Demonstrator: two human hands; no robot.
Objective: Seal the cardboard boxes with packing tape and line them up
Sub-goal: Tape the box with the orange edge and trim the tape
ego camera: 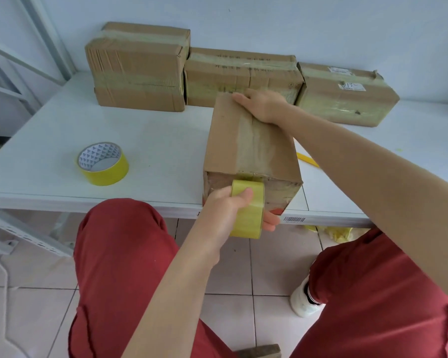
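- The left hand (226, 204) has its fingers (270, 220) clenched round a yellow tape roll (247, 218), which is pressed against the near face of the cardboard box (248, 148).
- The right hand (263, 105) grasps the box's far top edge.
- Three taped boxes (243, 76) sit in a row just beyond the right hand.
- A spare tape roll (102, 164) lies on the bench (153, 130), well left of the left hand.

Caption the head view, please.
Left hand holds tape roll against near end of box; right hand holds its far end.
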